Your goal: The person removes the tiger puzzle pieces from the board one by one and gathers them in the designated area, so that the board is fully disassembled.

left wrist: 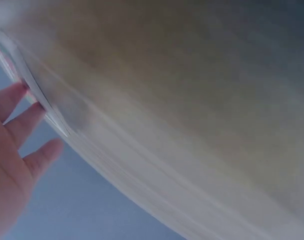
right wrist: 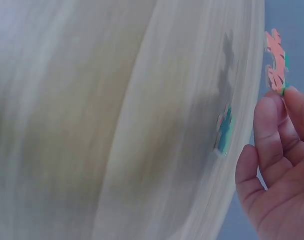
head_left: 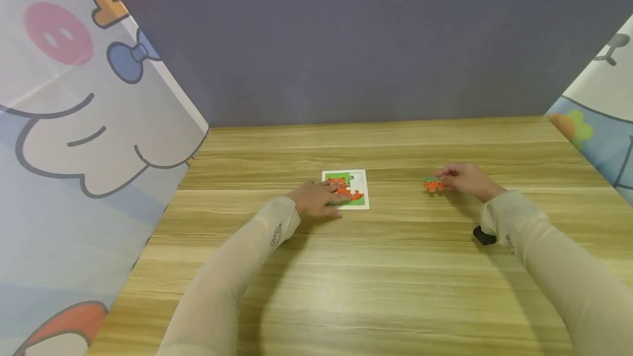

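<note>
A white-framed puzzle board lies flat on the table, partly filled with green and orange pieces; bare white shows at its upper right. My left hand rests on its left part with fingers spread; in the left wrist view the left hand touches the board's edge. My right hand, to the right of the board, pinches an orange striped puzzle piece by one end. The right wrist view shows the right hand holding this piece above the table, with a green piece lying on the wood below.
The wooden table runs back to a grey panel. Cartoon-printed cloth hangs on the left, and more printed cloth on the right. A black object sits at the right wrist.
</note>
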{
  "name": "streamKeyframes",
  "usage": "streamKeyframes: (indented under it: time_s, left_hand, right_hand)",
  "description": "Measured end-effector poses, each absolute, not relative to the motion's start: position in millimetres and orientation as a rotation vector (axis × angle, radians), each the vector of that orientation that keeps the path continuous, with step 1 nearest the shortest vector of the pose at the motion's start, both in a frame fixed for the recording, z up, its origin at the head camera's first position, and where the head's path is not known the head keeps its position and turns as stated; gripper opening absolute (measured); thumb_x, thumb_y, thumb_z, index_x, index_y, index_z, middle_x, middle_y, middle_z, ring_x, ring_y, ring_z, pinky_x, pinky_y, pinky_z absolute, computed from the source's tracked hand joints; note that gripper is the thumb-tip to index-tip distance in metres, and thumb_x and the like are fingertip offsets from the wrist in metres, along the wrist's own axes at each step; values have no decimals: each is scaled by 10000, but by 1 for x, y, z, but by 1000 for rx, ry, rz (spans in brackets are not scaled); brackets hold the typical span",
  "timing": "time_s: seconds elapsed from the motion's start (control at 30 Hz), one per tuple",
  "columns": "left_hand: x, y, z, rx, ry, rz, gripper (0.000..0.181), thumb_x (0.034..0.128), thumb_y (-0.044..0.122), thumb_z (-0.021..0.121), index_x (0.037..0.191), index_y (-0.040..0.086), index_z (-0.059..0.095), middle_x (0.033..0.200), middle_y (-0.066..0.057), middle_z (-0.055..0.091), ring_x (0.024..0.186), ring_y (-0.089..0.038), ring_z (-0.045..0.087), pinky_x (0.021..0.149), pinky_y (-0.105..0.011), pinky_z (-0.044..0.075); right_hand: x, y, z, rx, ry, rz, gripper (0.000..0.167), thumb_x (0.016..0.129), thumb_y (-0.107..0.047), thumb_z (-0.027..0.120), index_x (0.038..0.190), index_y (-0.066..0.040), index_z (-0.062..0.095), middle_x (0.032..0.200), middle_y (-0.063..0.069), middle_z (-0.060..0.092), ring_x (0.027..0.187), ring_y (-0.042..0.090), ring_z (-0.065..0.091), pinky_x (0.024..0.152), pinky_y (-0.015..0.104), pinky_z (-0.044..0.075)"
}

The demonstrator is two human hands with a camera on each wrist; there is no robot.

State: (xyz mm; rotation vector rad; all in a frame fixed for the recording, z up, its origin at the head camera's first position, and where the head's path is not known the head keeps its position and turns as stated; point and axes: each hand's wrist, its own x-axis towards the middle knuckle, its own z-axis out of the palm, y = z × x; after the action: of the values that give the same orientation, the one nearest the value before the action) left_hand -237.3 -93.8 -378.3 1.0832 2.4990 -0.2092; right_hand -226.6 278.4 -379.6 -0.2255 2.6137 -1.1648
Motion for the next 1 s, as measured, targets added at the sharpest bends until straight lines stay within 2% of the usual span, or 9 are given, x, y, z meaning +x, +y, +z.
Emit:
streamKeyframes:
  time_s: [0.17,0.27,0.47,0.5,0.63,0.7,0.73,0.83,1.0]
  left_hand:
    - [-241,-95,-380,1124,2544,-108,568,956,514,456,1469,286,367,1517,-65,284,1376,-251,280,1087,-444,258]
    - [-244,-94,-380,1075,2578,-68,594,955,501,471,1477,241,356,1519,-83,278,1371,-287,285,1076,-461,276]
    - [-252,-93,-378,849,2554,-96,707,951,557,412,1526,219,179,1566,-55,129,1415,-262,152,1078,-463,270]
    - [-253,-93,-378,823,2545,-100,718,949,565,405,1528,221,157,1571,-44,108,1420,-248,131,1074,-453,280]
    - [-255,-93,-377,762,2533,-93,737,944,578,402,1530,228,126,1576,-8,68,1427,-207,94,1082,-441,267]
    - [-255,-93,-377,741,2531,-100,740,942,580,404,1531,236,117,1576,5,57,1427,-195,85,1091,-443,248]
    - [-255,-93,-376,733,2527,-101,744,940,581,409,1531,240,110,1576,9,50,1428,-192,79,1098,-450,229]
    - [-256,-92,-374,722,2513,-125,765,932,587,420,1532,247,88,1577,17,33,1429,-184,66,1099,-449,229]
    - [-255,-92,-370,709,2501,-151,801,916,601,446,1535,240,88,1580,10,33,1428,-184,65,1101,-433,229]
  right_hand:
    - [-225,291,-384,-233,2643,-1121,333,987,-124,492,1180,143,543,1154,278,579,845,121,595,761,312,511]
    - [-224,299,-386,-206,2650,-1114,347,985,-122,491,1200,147,535,1093,249,603,851,109,586,742,285,513]
    - [-224,316,-389,-177,2672,-1112,352,980,-111,496,1197,165,526,1057,238,616,820,77,571,693,239,506]
    - [-223,318,-389,-180,2681,-1103,353,981,-112,494,1195,166,526,1069,265,609,833,133,595,717,275,515]
    - [-223,323,-388,-168,2712,-1066,337,980,-96,483,1189,164,530,1053,272,623,828,119,591,705,267,508]
    - [-223,325,-387,-154,2728,-1051,336,981,-91,475,1191,166,527,1059,278,624,811,94,589,695,257,506]
    - [-223,326,-387,-148,2732,-1049,334,979,-83,469,1191,170,525,1039,262,634,790,33,560,659,221,493]
    - [-223,329,-387,-126,2743,-1040,339,983,-76,451,1194,182,512,1027,263,626,776,63,569,657,253,501]
    - [-225,332,-383,-124,2796,-999,366,994,-119,422,1189,176,516,1062,317,594,870,274,599,757,433,483]
